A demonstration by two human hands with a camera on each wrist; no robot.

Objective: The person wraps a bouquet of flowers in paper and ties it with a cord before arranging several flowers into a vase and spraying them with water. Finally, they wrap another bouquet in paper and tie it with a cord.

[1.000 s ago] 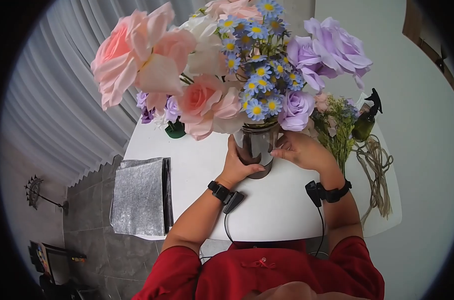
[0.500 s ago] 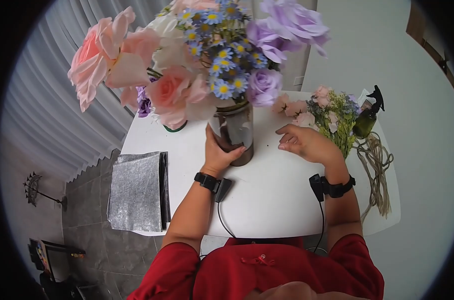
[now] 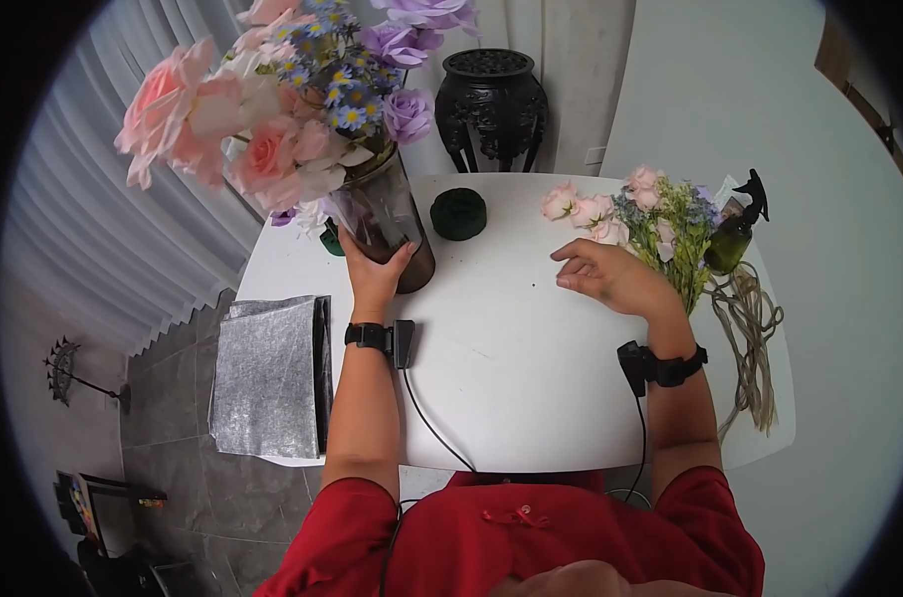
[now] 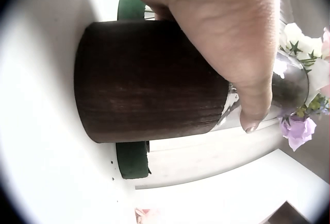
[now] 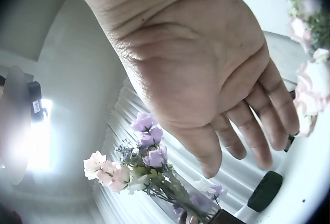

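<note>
A tall vase (image 3: 387, 214), dark at its base and clear above, holds large pink roses (image 3: 269, 159), blue daisies and purple roses (image 3: 407, 115). My left hand (image 3: 375, 274) grips the vase low on its side, and the vase leans to the left in the head view. In the left wrist view the thumb of that hand (image 4: 227, 33) lies across the clear part above the dark base (image 4: 149, 82). Over the table's right half my right hand (image 3: 615, 279) holds nothing, its fingers loosely bent; the right wrist view shows its palm (image 5: 201, 69).
A dark green round block (image 3: 458, 214) sits at the table's back. Pink and blue flower stems (image 3: 670, 224), a green spray bottle (image 3: 732, 239) and twine (image 3: 748, 338) lie or stand on the right. Grey sheets (image 3: 270, 378) lie on the left. Behind stands a black stool (image 3: 491, 104).
The vase and my left hand have moved left and back, bringing the green block and stool into view. My right hand has come off the vase and moved right.
</note>
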